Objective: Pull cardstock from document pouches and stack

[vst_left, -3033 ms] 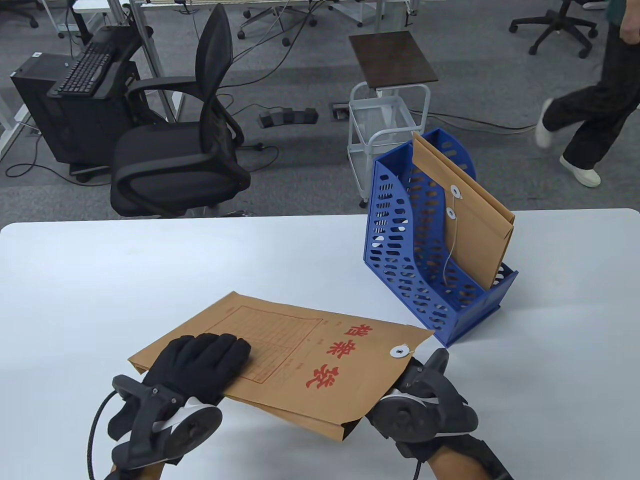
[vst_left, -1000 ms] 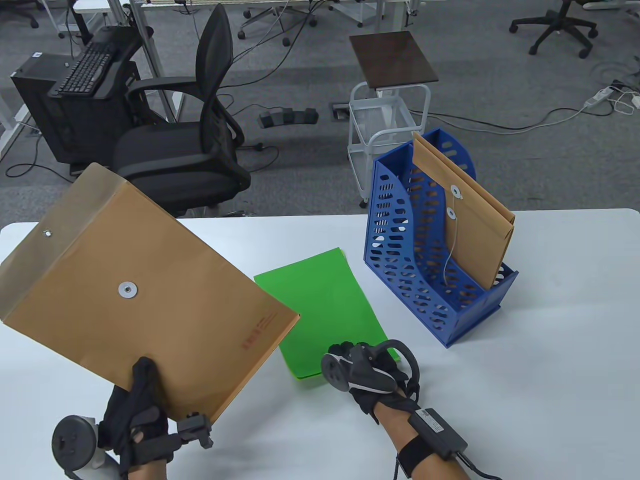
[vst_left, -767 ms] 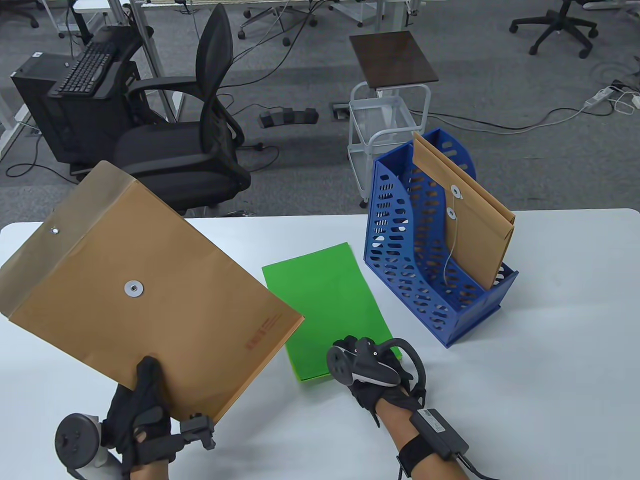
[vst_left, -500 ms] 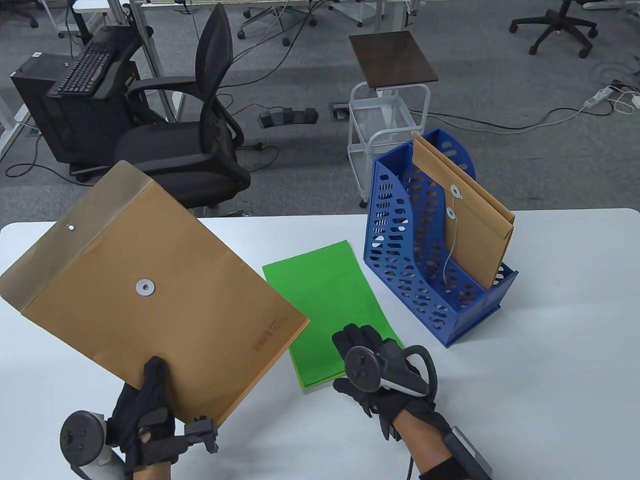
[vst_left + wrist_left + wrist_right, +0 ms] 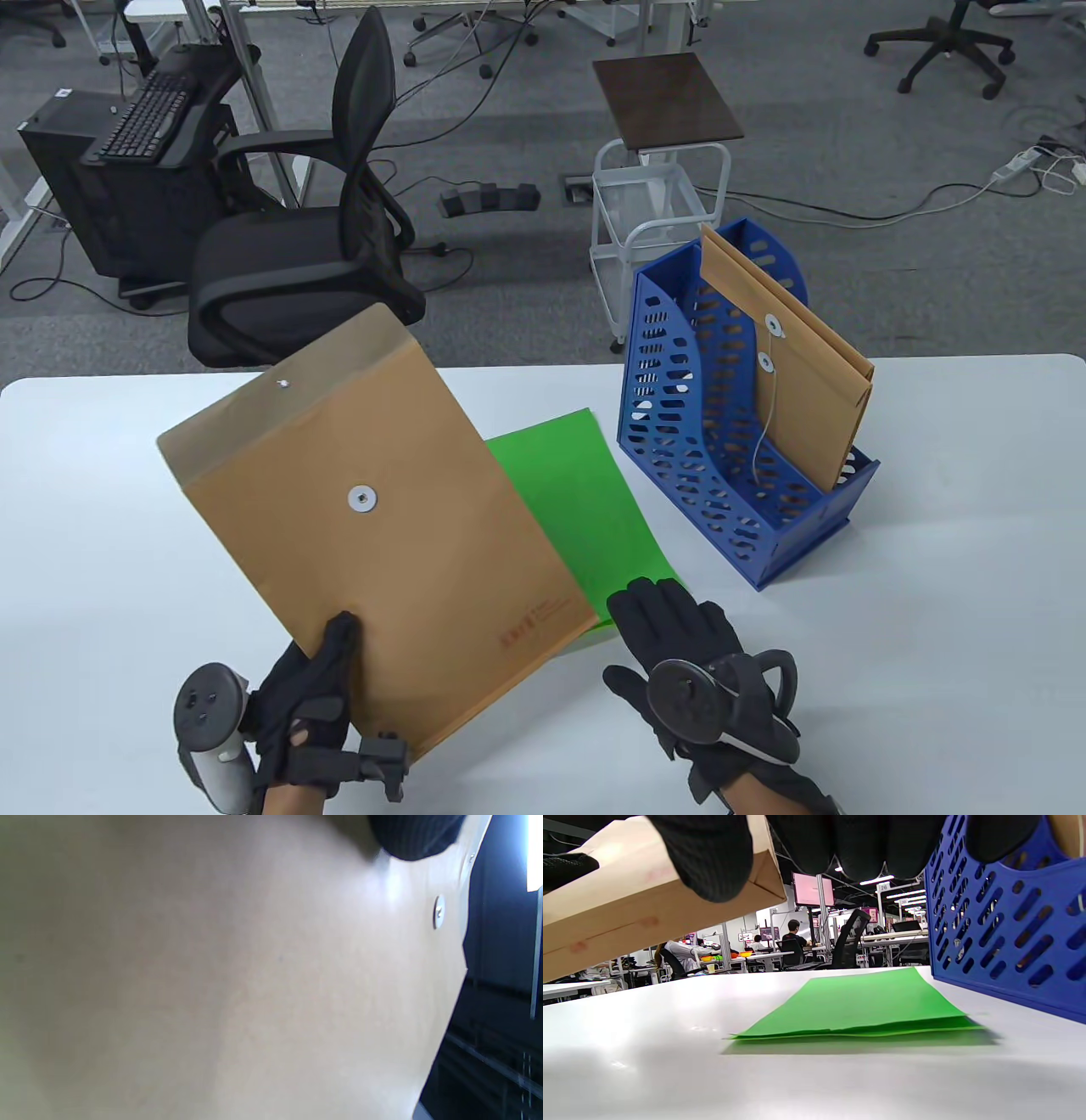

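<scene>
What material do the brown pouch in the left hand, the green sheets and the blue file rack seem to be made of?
Brown pouch: probably kraft paper, matte, with folded seams and a metal-looking button.
Green sheets: likely cardstock, smooth and matte; the thin edges lie nearly flat on the table.
Blue file rack: apparently moulded plastic, slightly glossy, with regular slots in rigid walls.
</scene>
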Motion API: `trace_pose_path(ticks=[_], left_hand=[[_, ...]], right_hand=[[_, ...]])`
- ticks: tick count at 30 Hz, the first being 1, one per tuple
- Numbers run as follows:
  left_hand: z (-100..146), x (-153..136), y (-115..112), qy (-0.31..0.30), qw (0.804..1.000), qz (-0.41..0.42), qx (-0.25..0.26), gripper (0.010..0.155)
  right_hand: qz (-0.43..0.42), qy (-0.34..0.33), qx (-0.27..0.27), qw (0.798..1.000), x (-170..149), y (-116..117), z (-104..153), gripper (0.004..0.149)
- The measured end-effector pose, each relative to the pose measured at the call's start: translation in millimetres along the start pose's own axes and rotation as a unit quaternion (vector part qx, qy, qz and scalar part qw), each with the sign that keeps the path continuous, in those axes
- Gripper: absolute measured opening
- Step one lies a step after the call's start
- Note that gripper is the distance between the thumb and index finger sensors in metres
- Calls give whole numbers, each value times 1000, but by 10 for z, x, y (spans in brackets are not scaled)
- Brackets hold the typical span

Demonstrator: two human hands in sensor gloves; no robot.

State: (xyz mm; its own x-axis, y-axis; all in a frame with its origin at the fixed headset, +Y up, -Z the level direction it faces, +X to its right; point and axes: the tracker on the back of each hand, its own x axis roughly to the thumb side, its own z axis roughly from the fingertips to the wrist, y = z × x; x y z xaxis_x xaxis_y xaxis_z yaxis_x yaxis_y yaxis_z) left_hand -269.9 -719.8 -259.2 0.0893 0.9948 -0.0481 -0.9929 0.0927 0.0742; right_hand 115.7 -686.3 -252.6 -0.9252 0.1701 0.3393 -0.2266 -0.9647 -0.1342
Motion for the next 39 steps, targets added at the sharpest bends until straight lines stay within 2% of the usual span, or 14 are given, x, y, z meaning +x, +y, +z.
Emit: trace_pose_path(ticks=[4, 10, 16, 19, 21, 25, 29, 30, 32, 33, 35, 36, 38, 39], left_hand=[[-143, 186, 69, 18, 1000, -3, -6, 46], [-436, 522, 596, 94, 987, -130, 5, 46], [-628, 128, 917, 263, 950, -166, -6, 46], [-685, -153, 952, 327, 915, -234, 22, 46], [-725, -252, 946, 358, 879, -310, 58, 47], [-766, -267, 927, 390, 780, -473, 128, 70], [-734, -196, 961, 399, 737, -524, 148, 79], [-721, -156, 969, 390, 740, -529, 147, 79], [-694, -25, 945, 349, 763, -522, 154, 77], [-675, 80, 895, 312, 783, -514, 158, 76], [-595, 377, 688, 206, 836, -485, 155, 74], [-556, 462, 611, 168, 849, -475, 155, 73], [-360, 755, 262, 12, 899, -419, 129, 70], [-267, 823, 127, -55, 914, -388, 104, 69]], right_hand=[[-29, 10, -1, 1000, -66, -7, -4, 69], [-19, -6, -4, 1000, -25, -5, -2, 69], [-40, -9, 5, 999, -32, 64, -35, 68], [-35, -9, 11, 999, -31, 94, -36, 68], [-37, -11, 8, 999, -30, 89, -29, 67], [-43, -8, 7, 999, -43, 72, -22, 68], [-50, -3, 10, 999, -62, 75, -24, 68], [-49, -3, 10, 999, -63, 75, -24, 68], [-48, -5, 9, 999, -58, 69, -20, 68], [-47, -6, 8, 999, -53, 65, -20, 68], [-46, -9, 4, 999, -43, 62, -23, 68], [-45, -9, 4, 999, -41, 63, -23, 68], [-41, -11, 2, 999, -35, 65, -14, 69], [-41, -11, 2, 999, -35, 65, -11, 69]])
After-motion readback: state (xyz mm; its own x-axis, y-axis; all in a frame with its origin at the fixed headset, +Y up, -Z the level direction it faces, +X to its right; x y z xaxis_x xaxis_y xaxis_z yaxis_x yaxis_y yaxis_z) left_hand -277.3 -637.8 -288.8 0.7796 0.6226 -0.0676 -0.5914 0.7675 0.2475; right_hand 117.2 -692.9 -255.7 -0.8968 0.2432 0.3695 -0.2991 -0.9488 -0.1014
